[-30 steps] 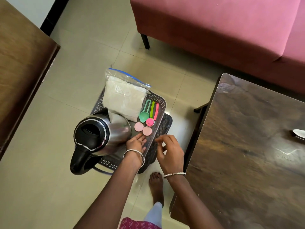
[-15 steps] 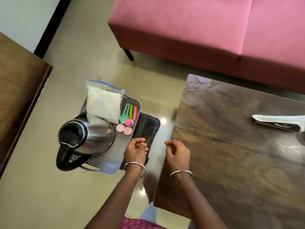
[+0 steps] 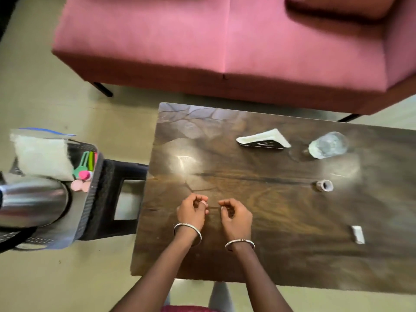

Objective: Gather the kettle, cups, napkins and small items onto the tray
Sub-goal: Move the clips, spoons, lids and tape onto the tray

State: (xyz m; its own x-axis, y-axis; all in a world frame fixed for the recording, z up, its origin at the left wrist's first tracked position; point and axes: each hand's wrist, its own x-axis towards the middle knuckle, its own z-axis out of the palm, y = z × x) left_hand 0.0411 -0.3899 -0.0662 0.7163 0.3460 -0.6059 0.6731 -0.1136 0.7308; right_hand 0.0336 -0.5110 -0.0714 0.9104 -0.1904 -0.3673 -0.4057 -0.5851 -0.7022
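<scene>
I see both hands low over the near part of the dark wooden table [image 3: 258, 221], side by side and a little apart. The left hand [image 3: 191, 212] has its fingers curled in loosely, and something small and pale shows at its fingertips, but I cannot tell whether it is gripping anything. The right hand [image 3: 236, 216] is also loosely curled and I see nothing in it. Each wrist wears a silver bangle. At about 9 o'clock from the hands, off the table, the grey tray [image 3: 90, 199] sits on a dark stool [image 3: 112, 199]. On it I make out the steel kettle [image 3: 31, 199] at the near left, a clear bag of white napkins [image 3: 40, 156] behind it, coloured plastic spoons [image 3: 86, 164] along the tray's right side, and small pink discs [image 3: 77, 185] just beside the kettle. On the table, at roughly 1 o'clock from the hands, lies a white folded napkin [image 3: 263, 138] over a dark card; farther right at 2 o'clock a clear glass [image 3: 328, 145] lies on its side. A small roll [image 3: 324, 185] sits at 3 o'clock, and a small white packet [image 3: 358, 234] lies toward 4 o'clock. A pink sofa [image 3: 225, 41] stands beyond the table at 12 o'clock.
</scene>
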